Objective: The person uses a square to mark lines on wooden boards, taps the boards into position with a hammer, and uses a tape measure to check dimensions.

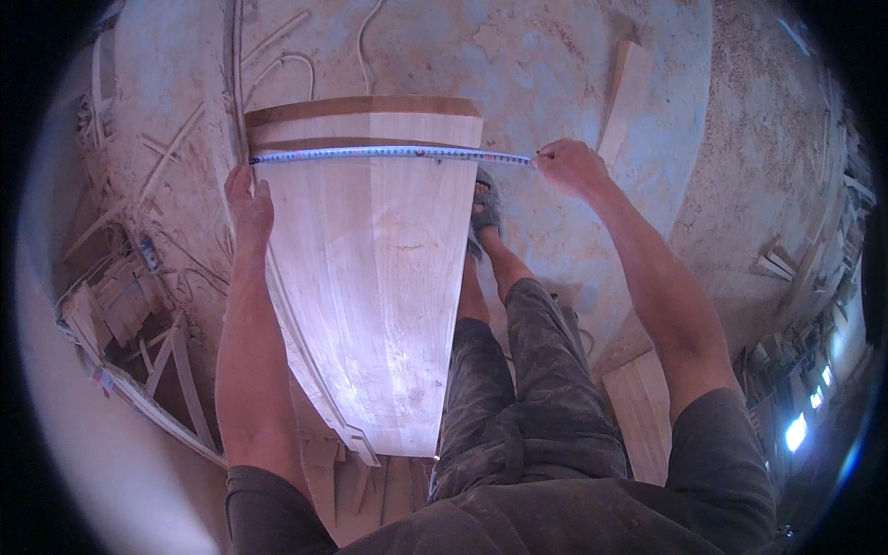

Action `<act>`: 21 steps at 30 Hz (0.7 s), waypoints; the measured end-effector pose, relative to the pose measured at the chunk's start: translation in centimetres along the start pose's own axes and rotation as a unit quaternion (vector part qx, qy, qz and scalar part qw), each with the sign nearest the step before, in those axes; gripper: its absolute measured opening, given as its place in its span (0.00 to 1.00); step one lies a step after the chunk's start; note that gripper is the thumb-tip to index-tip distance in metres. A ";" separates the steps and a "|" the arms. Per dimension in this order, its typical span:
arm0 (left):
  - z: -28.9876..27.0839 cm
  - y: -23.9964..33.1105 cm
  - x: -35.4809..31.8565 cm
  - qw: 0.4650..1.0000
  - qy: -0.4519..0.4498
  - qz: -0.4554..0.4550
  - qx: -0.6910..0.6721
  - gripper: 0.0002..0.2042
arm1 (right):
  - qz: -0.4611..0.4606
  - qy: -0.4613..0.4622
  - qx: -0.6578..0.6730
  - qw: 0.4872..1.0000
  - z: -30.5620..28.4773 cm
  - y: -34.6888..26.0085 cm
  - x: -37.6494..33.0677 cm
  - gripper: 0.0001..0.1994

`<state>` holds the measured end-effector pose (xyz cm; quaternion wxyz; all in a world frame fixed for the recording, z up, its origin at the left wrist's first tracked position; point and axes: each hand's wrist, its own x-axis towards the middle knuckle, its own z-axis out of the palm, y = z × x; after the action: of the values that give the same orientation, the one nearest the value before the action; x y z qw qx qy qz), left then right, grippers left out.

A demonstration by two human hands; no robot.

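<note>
- Right now we have a pale wooden panel (370, 296) standing between our two hands, its far end trimmed with darker wood bands.
- Our left hand (248, 205) presses flat against the panel's left edge, fingers closed on the near end of a blue measuring tape (393, 154) and pinning it at the corner.
- Our right hand (566, 165) sits beyond the panel's right edge, pinched shut on the tape's other end and keeping it taut.
- The tape runs straight from hand to hand, lying across the panel just below the dark bands and reaching a little past the right edge.
- Below our right hand, beside the panel, we see our legs in dark dusty trousers (518, 388) and a foot in a grey sandal (485, 215) on the dusty concrete floor (555, 74).
- Just beyond our right hand a short wooden plank (625, 100) lies on the floor.
- Well out from our left hand, offcuts and thin wood strips (129, 305) lie in a heap.
- Beneath our right forearm another pale board (643, 407) lies flat on the floor.
</note>
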<state>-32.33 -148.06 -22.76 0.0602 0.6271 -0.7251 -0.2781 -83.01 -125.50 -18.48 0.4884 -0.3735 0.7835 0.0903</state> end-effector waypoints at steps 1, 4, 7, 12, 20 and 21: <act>0.1 0.3 0.2 1.000 -0.001 0.016 0.016 0.24 | 0.008 -0.004 -0.004 1.000 -0.2 -0.1 -0.2 0.15; 0.4 1.0 0.4 0.998 0.009 0.036 0.041 0.22 | 0.032 0.002 0.007 0.999 0.1 0.3 -0.1 0.15; 0.1 1.5 0.3 0.999 0.008 0.032 0.035 0.22 | 0.026 0.002 0.004 1.000 0.0 0.2 -0.2 0.15; -0.2 2.0 0.0 1.000 -0.001 0.003 0.030 0.24 | 0.026 0.004 -0.001 1.000 -0.2 -0.4 -0.7 0.15; 0.7 1.7 0.3 0.997 0.027 0.034 0.060 0.23 | 0.000 0.020 -0.009 1.000 -0.3 0.4 -0.7 0.16; 0.8 1.7 0.2 0.997 0.004 0.010 0.074 0.24 | 0.000 0.023 -0.008 1.000 -0.4 0.5 -0.7 0.16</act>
<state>-34.19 -147.89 -22.65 0.0192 0.6234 -0.7498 -0.2208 -83.48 -125.01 -17.82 0.4675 -0.3788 0.7938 0.0880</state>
